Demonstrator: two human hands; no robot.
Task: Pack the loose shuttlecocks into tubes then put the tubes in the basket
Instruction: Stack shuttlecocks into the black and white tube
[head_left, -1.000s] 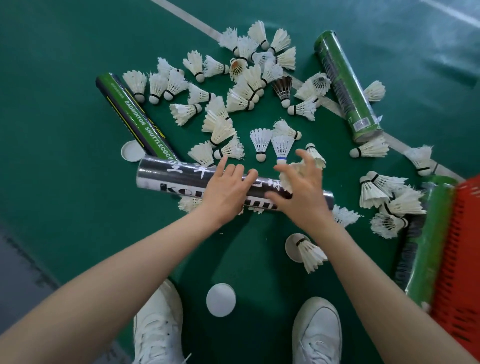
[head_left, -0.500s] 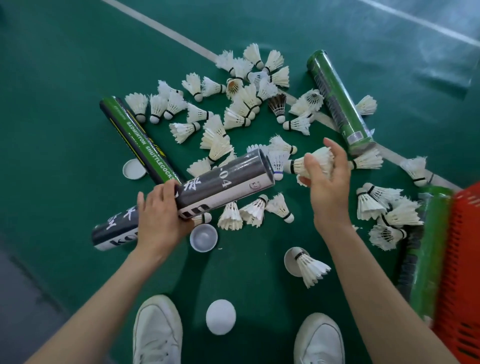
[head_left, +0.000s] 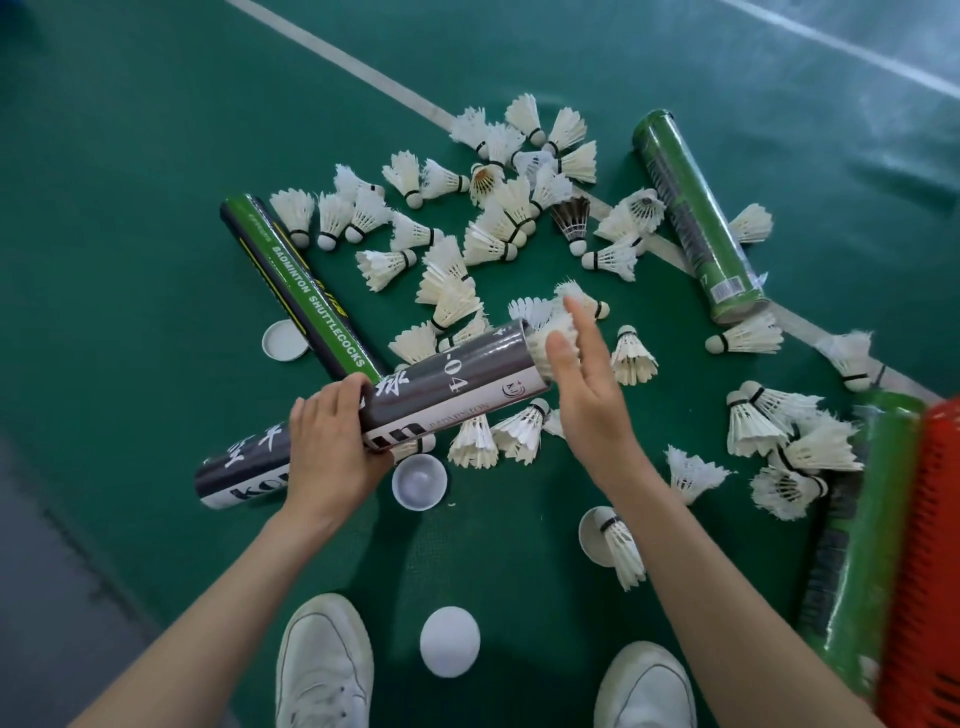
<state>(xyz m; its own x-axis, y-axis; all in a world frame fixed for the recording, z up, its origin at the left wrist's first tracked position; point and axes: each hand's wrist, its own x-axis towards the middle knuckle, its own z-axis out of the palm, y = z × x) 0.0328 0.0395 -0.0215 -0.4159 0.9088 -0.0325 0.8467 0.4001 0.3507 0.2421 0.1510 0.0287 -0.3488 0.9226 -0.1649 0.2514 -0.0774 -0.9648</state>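
Left hand (head_left: 332, 441) grip closed round grey tube (head_left: 374, 410), tilted above floor; right hand (head_left: 582, 384) open, palm pushing shuttlecock (head_left: 553, 340) into mouth. Keep it cork-first, aligned with bore, feathers uncrushed.

"BADMINTON SHUTTLECOCKS" along the green-and-black tube (head_left: 301, 283), "-04" and a partly hidden "BADMINTON" on the grey tube (head_left: 447, 387), other markings unreadable

Four tubes are showing: one grey tube (head_left: 447, 384) sitting in the left grip, three green tubes (head_left: 696, 218) lying beyond and beside it. Four white caps (head_left: 449, 648) are lying loose. Roughly forty shuttlecocks (head_left: 384, 266) are scattering around; exact count unclear. One red basket (head_left: 930, 561) is standing right.
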